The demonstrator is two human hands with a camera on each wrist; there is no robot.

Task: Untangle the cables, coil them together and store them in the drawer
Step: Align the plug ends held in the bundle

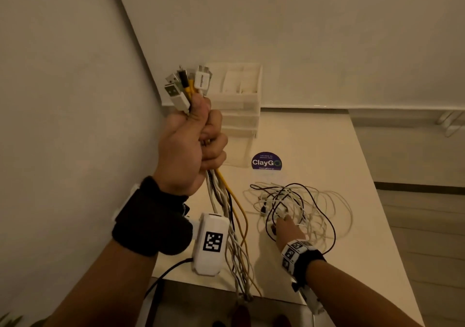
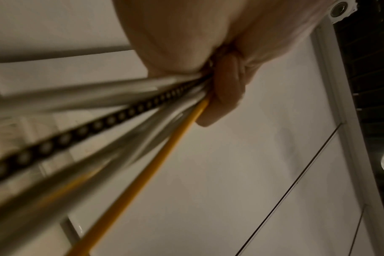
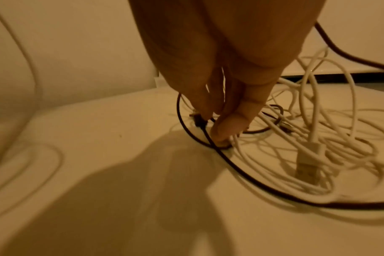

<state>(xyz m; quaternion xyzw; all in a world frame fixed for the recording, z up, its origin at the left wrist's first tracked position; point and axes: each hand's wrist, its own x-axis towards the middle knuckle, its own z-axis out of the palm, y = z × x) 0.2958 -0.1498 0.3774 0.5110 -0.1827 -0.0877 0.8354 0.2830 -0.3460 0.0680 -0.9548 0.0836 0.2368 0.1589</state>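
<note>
Left hand [image 1: 191,145] raised and clenched in a fist around a bundle of cables [image 1: 226,201], plug ends [image 1: 187,85] fanned out above the thumb: white USB plugs, a black one, a yellow one. Below the fist, white, black and yellow strands hanging down past the table edge; seen from the left wrist, yellow cable [image 2: 156,159] and a dark dotted braided cable [image 2: 99,124] squeezed under the curled fingers [image 2: 226,97]. Right hand [image 1: 289,228] lowered onto the white table [image 1: 364,201], fingertips [image 3: 226,128] drawn together, pressing down into the loose tangle [image 1: 302,206] of white and black cables; whether actually pinching a strand, cannot tell. Just beside those fingertips, a small black plug [image 3: 200,120]; nearby, a white USB plug [image 3: 308,161] lying on the heap. Beyond the tangle, a round purple ClayGo sticker [image 1: 266,161], then a small white drawer unit [image 1: 239,105] against the wall, lowest drawer pulled out.
</note>
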